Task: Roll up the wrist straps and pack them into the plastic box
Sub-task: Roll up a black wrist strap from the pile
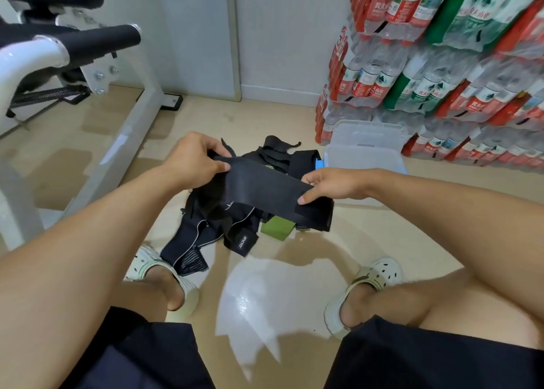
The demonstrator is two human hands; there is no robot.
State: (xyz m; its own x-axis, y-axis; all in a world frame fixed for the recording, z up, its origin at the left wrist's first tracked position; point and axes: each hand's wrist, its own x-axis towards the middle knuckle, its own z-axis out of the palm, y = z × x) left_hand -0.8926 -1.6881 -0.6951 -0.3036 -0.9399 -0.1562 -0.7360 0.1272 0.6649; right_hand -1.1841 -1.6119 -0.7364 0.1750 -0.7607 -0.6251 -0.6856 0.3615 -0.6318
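Tan floor [294,270], strap [262,188] stretched between hands

The wrist strap [259,192] stretched out flat is plain black. The heap of straps [223,229] under it is black too, some edged with thin grey piping and one marked with white lettering. A small block [278,229] is olive green. The plastic box [365,159] is clear with a blue latch [319,164]. The floor [368,241] is glossy beige. The bottle packs [441,64] show red, green and white labels. The clogs [379,276] are off-white with round holes.
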